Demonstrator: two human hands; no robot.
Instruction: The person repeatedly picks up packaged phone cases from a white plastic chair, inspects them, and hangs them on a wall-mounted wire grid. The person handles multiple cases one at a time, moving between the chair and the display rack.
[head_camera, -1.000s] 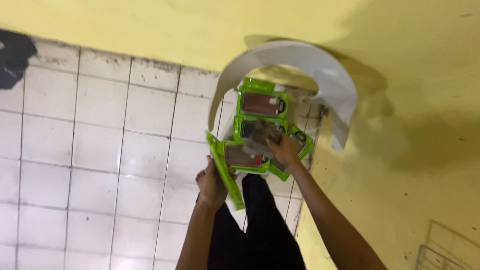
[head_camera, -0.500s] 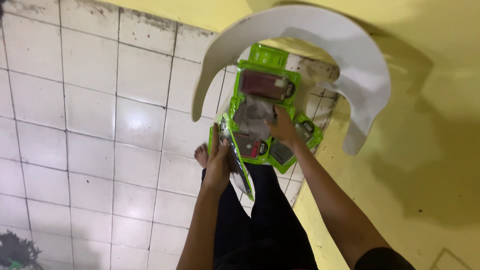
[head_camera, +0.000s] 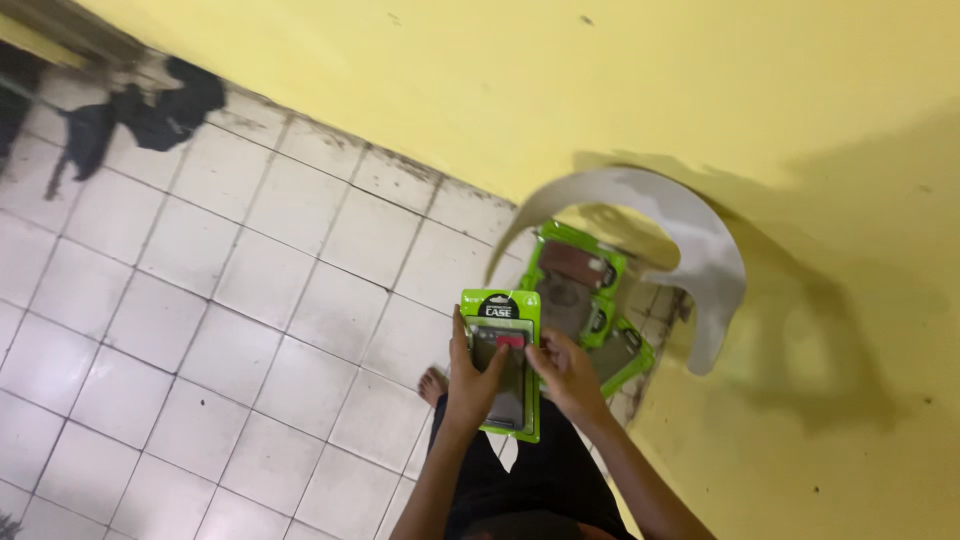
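Left hand: our left hand (head_camera: 472, 378) is clasped on the left edge of the flat green card-and-plastic phone-case pack (head_camera: 503, 362), thumb across its clear front.
Right hand: our right hand (head_camera: 565, 372) grips the same pack from the 3 o'clock side, fingers (head_camera: 532, 357) curled over its right edge.
Pack in hand: we have it face up in front of us, between both hands, its green header at 12 o'clock and a dark case with a red patch showing through the window.
Stack: at 1 o'clock from the held pack, a pile of similar green packs (head_camera: 590, 300) lies on the seat of the white plastic chair (head_camera: 700, 235), apart from our hands.
Chair: its curved white backrest arcs round the pile, close to the yellow painted wall (head_camera: 700, 90).
Floor: white square tiles (head_camera: 200, 320) spread out to 9 o'clock; our bare foot (head_camera: 433, 384) shows just left of the left wrist.
Far corner: dark cloth (head_camera: 160, 110) sits at 10 o'clock, by the foot of the wall.
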